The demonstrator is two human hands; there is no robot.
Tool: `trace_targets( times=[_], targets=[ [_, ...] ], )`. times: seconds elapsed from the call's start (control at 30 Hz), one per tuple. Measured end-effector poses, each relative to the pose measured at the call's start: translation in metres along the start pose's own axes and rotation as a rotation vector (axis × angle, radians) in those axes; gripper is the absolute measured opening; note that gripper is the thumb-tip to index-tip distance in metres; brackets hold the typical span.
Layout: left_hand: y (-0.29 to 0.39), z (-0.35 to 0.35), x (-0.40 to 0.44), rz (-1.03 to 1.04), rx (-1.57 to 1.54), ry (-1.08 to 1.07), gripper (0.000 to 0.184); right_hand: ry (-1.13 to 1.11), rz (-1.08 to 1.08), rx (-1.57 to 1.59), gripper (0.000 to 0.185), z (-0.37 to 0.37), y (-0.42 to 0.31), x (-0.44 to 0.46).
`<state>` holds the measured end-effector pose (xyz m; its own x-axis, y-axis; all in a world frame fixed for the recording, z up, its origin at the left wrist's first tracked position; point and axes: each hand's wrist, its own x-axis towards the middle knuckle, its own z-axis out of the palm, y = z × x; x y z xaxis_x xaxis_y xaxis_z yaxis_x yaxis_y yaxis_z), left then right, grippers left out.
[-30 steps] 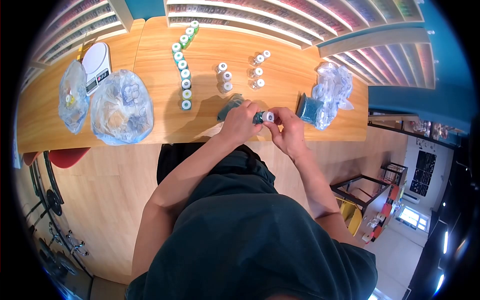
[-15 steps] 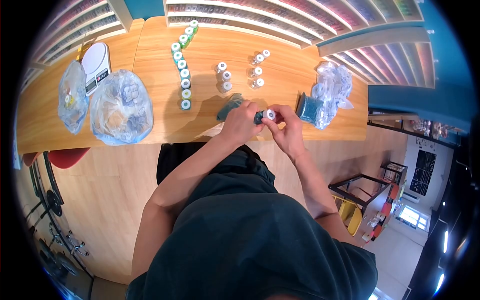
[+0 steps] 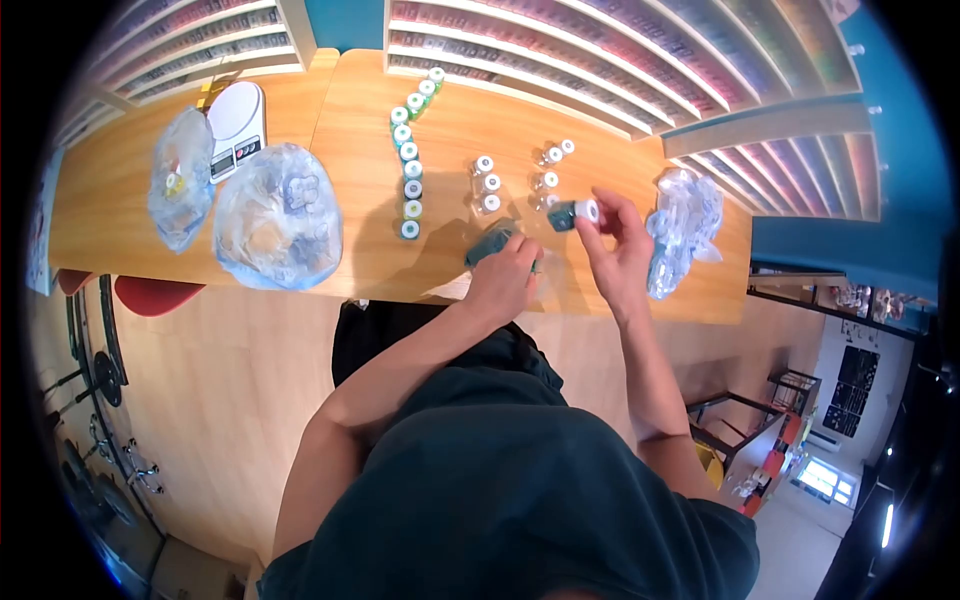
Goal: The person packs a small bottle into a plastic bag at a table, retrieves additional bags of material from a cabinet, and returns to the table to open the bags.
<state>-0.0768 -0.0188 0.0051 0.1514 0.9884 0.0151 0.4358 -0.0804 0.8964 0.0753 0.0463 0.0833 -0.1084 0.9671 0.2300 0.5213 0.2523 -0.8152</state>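
Observation:
My right hand [image 3: 620, 250] pinches a small clear bottle [image 3: 563, 217] by its white lid, fingers closed. Dark teal contents fill the bottle, which lies tilted on its side in the air above the table. My left hand [image 3: 503, 282] is lower and to the left, its fingers closed on a small plastic bag [image 3: 488, 244] of dark teal contents at the table's front. Just behind the two hands stand several clear bottles with white lids [image 3: 491, 183], and more clear ones [image 3: 550, 180] to their right. A row of filled green and teal bottles [image 3: 412, 170] runs to the left.
On the left of the wooden table [image 3: 350, 265] are a white scale [image 3: 236, 112] and two plastic-lined containers, the larger one [image 3: 278, 217] nearer. Crumpled plastic bags [image 3: 685, 225] lie at the right. Shelves [image 3: 530, 50] of small coloured items line the back.
My hands have moved apart. The right one has carried the teal-filled bottle up and to the right, while the left has come down onto the bag. The whole view has shifted slightly.

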Motion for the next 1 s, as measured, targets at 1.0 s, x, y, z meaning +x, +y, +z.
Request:
trace_targets(
  times=[1.0],
  targets=[
    [-0.028, -0.064, -0.036, -0.166, -0.324, 0.082, 0.042, -0.877, 0.073, 0.233, 0.028, 0.046, 0.048, 0.037]
  ],
)
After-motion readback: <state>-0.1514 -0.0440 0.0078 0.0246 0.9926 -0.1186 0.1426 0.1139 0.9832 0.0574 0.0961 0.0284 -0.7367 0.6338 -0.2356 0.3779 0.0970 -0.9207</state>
